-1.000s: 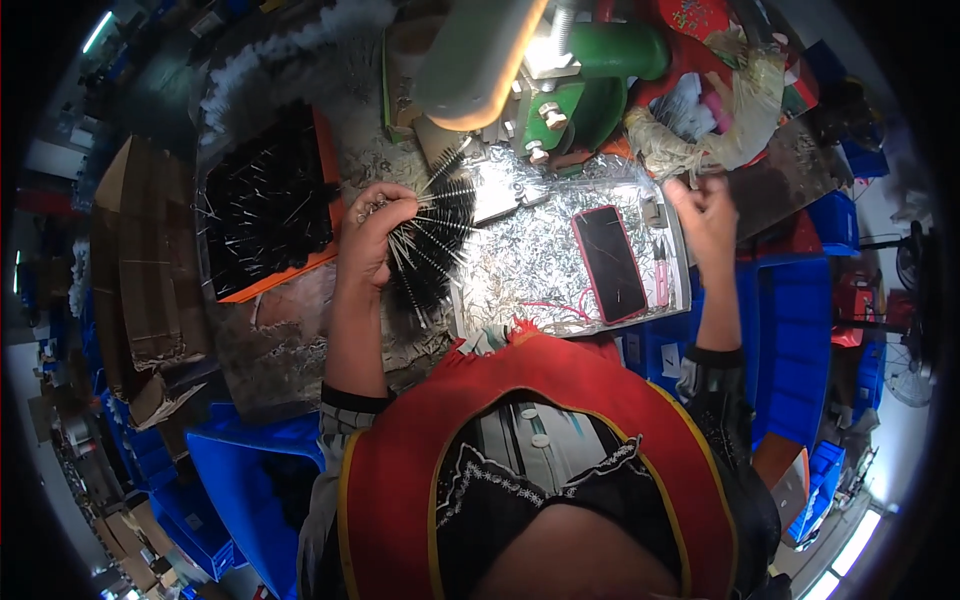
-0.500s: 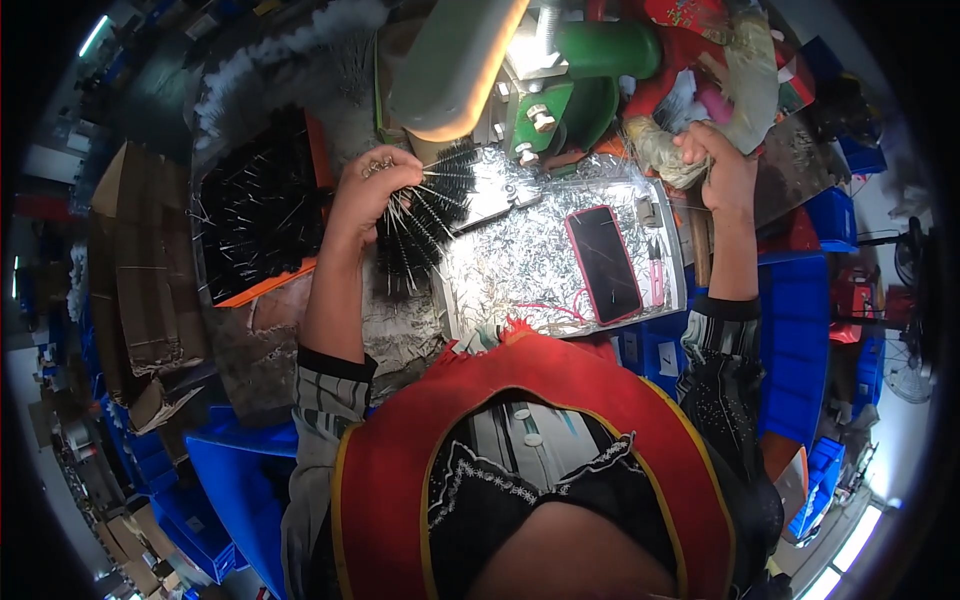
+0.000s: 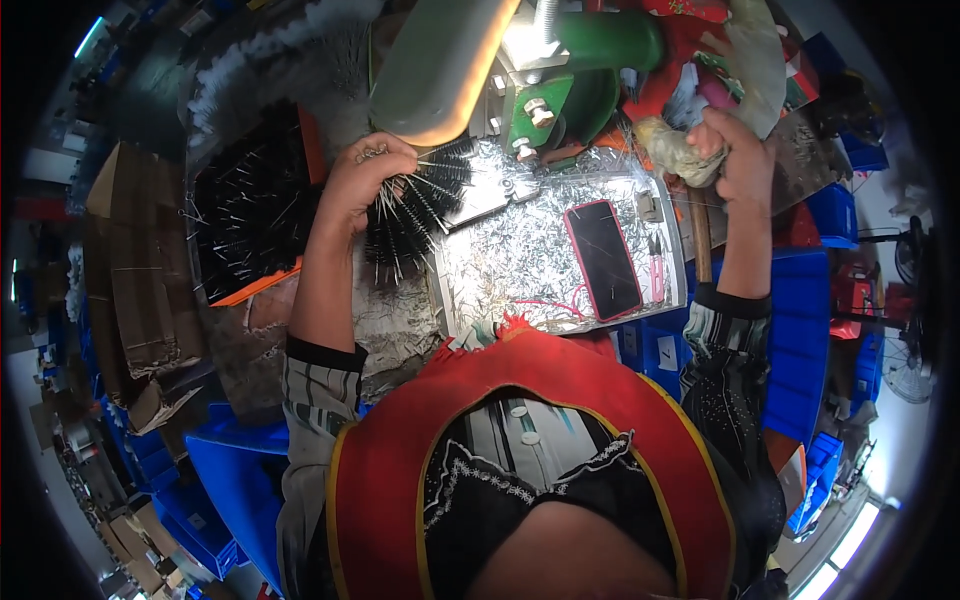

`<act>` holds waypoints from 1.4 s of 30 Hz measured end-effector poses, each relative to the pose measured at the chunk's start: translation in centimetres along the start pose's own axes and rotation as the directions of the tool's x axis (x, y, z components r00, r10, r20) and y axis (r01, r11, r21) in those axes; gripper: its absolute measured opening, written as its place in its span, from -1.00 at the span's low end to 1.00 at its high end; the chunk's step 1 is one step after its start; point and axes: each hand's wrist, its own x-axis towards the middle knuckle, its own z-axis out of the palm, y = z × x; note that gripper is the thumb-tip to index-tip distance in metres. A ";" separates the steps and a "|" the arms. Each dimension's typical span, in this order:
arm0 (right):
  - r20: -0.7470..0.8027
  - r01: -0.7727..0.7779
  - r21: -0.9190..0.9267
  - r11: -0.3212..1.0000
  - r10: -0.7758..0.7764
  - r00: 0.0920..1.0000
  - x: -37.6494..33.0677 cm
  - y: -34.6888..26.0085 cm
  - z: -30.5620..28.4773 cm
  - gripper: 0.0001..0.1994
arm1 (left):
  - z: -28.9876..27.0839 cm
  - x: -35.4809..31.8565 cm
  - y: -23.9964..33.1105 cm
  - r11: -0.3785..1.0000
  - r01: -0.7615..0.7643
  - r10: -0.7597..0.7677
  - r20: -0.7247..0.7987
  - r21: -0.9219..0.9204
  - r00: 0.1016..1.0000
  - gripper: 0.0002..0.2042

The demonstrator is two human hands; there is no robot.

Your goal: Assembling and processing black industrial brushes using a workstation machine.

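My left hand (image 3: 372, 178) is closed round the wire stems of a bunch of black-bristled wire brushes (image 3: 412, 220), whose bristle ends fan out to the right and downward. Twisted wire loops show above its fingers. A green machine (image 3: 545, 110) with bolts and a lamp-like hood (image 3: 445, 70) stands just beyond the bunch. At the right, my right hand (image 3: 742, 165) has its fingers curled against the end of a cloth-wrapped handle (image 3: 668, 150). The palm side of that grip is hidden.
More black brushes (image 3: 255, 210) fill an orange-edged box at left. A metal tray (image 3: 480, 305) strewn with wire clippings holds a phone (image 3: 603, 262) and pink-handled snips (image 3: 656, 275). Blue bins (image 3: 795, 350) and a cardboard box (image 3: 140, 270) flank the bench.
My left hand has shifted slightly left and down with the brushes. My right hand has moved a little to the right, together with the cloth-wrapped handle.
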 end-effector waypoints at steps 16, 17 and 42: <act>0.004 0.090 0.198 0.976 -0.093 0.996 -0.7 3.1 0.2 -0.89 | -0.3 0.2 -0.8 0.986 0.042 -0.036 0.042 -0.162 0.998 -0.90; -0.003 0.040 0.152 0.988 -0.040 0.999 -0.8 1.4 1.0 -0.79 | -0.1 -0.2 -1.3 0.963 0.021 -0.025 -0.011 -0.267 1.000 -0.91; 0.116 0.084 -0.071 0.994 -0.075 0.990 0.1 0.4 0.7 -0.80 | 4.1 -1.0 -4.6 0.873 -0.257 0.042 -0.461 -0.414 0.886 -0.91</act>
